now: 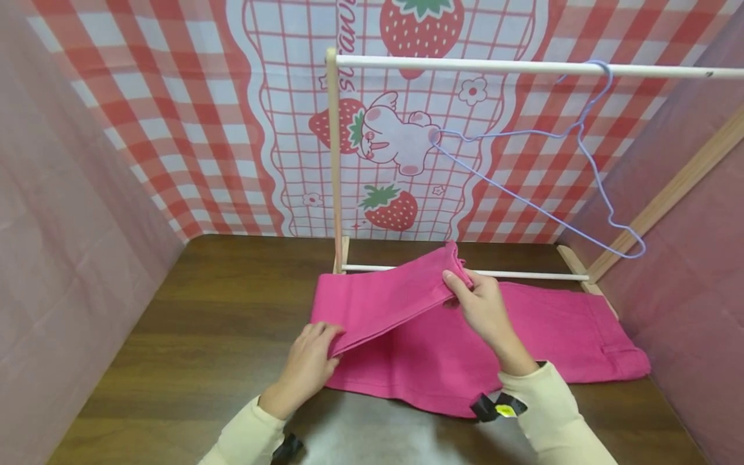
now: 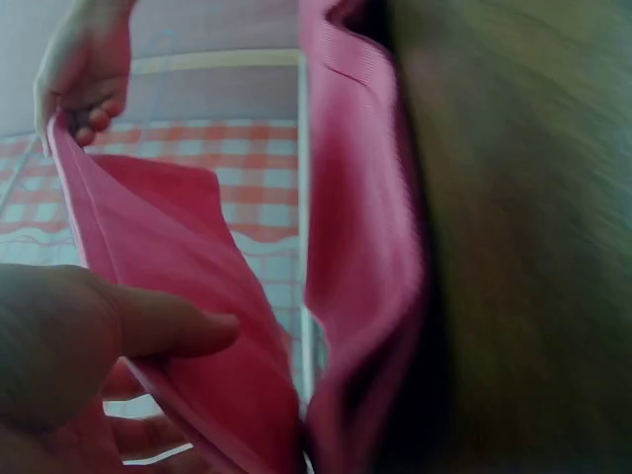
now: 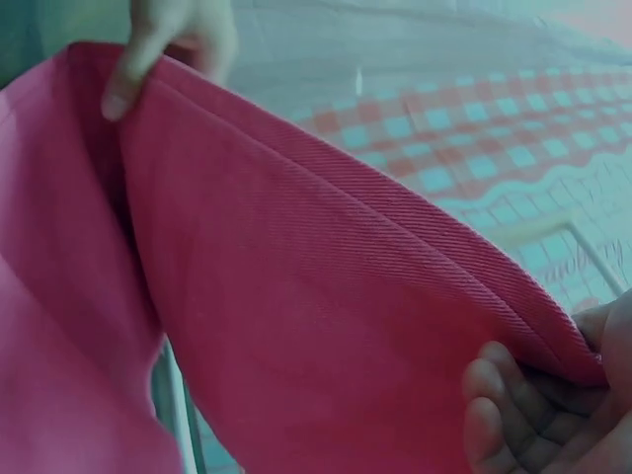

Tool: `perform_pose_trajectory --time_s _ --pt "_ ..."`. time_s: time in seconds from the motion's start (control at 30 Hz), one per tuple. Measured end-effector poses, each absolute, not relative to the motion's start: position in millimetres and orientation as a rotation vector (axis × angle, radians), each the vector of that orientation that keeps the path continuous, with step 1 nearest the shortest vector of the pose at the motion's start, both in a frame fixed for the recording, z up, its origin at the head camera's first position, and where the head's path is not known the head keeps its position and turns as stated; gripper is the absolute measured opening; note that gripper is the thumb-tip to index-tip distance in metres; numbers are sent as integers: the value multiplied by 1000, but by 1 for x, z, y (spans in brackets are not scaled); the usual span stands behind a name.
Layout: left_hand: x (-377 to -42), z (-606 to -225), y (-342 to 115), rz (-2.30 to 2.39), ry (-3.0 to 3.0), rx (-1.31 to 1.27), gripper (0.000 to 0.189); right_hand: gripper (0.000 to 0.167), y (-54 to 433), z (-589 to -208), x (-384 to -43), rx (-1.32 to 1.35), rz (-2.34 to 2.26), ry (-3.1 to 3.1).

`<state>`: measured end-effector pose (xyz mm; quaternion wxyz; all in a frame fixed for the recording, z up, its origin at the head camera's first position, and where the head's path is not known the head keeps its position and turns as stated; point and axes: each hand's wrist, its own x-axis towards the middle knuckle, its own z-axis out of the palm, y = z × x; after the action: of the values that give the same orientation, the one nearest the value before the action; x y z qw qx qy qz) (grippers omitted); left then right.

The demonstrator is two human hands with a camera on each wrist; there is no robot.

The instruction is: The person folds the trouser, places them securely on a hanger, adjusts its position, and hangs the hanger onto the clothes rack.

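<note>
A pair of pink trousers [image 1: 552,329] lies lengthwise on the table, waist end to the right. Its leg end is folded back and lifted above the rest of the cloth. At the hem corner, my right hand [image 1: 485,307] pinches the raised leg between thumb and fingers. My left hand [image 1: 310,358] holds the near edge by the fold at the left. In the left wrist view, the left thumb [image 2: 178,324] lies over the cloth with fingers beneath it. The right wrist view has the right fingers [image 3: 513,410] curled under the hem.
Behind the trousers stands a rack with a wooden post [image 1: 334,161] and a white top rail [image 1: 465,64]. A lilac hanger [image 1: 523,194] hangs from that rail at the right. A checked strawberry cloth [image 1: 192,129] covers the back, and brown table [image 1: 221,310] surface shows at the left.
</note>
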<state>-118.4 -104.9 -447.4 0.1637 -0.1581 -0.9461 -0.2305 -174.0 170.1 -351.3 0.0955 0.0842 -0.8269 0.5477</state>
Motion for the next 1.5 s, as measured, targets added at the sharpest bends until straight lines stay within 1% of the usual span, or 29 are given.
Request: perform_pose_trajectory --time_s 0.1,0.2,0.4,0.5,0.63,0.77,0.97,1.23,1.5 --pt "-116 -454 -112 -604 -2683 -441 47 30 182 -351 -174 193 1649 -2440" --pt "-113 -459 -117 -590 -2681 -425 47 30 196 -353 -177 130 1674 -2430" --pt "-110 -463 -121 -545 -2717 -381 46 28 221 -369 -178 -44 1659 -2508" --pt "-107 -463 -120 -527 -2801 -315 54 27 229 -375 -175 -87 1674 -2543" --pt "-106 -463 -117 -544 -2942 -228 69 21 234 -378 -176 -108 1743 -2457" --pt "-107 -465 -113 -583 -2985 -217 75 19 237 -378 -179 -132 1771 -2395" --pt "-106 -471 -109 -455 -2884 -324 68 28 248 -391 -174 -231 1700 -2509" --pt "-109 -474 -105 -411 -2869 -263 64 26 266 -408 -165 -285 1653 -2600" --pt "-116 -474 -108 -477 -2828 -247 36 32 267 -407 -162 -214 1555 -2662"
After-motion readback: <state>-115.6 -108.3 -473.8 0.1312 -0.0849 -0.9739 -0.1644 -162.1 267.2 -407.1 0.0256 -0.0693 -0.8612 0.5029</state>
